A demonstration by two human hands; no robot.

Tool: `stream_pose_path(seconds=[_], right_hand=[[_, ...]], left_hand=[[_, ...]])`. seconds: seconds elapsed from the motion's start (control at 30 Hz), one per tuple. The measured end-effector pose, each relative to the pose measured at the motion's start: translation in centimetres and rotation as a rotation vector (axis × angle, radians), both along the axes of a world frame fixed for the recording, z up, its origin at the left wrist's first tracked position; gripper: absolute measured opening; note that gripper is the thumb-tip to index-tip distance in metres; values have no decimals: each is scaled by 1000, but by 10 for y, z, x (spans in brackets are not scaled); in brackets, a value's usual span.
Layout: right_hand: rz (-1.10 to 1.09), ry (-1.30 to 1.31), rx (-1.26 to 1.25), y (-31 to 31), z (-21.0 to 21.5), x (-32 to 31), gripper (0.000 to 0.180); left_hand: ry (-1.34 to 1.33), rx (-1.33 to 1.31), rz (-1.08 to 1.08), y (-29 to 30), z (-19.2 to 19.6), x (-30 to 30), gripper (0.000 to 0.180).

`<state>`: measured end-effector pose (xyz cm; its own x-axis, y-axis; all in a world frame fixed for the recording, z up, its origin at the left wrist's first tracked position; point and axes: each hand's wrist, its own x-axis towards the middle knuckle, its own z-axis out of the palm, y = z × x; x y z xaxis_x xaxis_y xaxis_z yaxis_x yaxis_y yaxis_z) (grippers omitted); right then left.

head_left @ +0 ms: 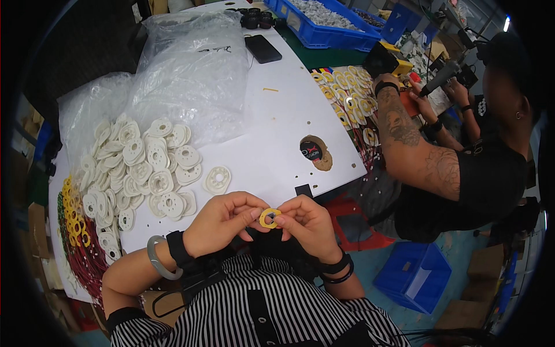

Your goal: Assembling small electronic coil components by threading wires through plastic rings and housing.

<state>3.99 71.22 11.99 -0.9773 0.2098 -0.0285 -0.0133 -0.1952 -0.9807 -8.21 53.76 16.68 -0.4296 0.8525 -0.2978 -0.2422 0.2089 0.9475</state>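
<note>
Yellow rings [74,216], heaped, lower left of the frame. White plastic discs [140,172], piled, left. Clear bag [185,87], upper left — dark handwritten marks. Left hand [222,224] and right hand [310,229], lower centre: together, pinching one yellow-rimmed piece [264,220] between them. Step, as judged: two-handed fingertip work; next move calls for steady pinch. Black round label [311,151], right of centre — printed lettering.

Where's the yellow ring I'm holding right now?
In the head view, the yellow ring is just below centre, between your left hand and right hand, below and right of the nearest white disc.
</note>
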Motion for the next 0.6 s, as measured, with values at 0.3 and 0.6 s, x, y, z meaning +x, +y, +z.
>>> stream_pose_path(seconds=[0.3,0.6], right_hand=[[21,27,15,1,-1,4,14],[33,3,154,2,-3,5,12]], left_hand=[[-58,17,2,0,-5,1,25],[-2,-19,-12,-1,-10,5,24]])
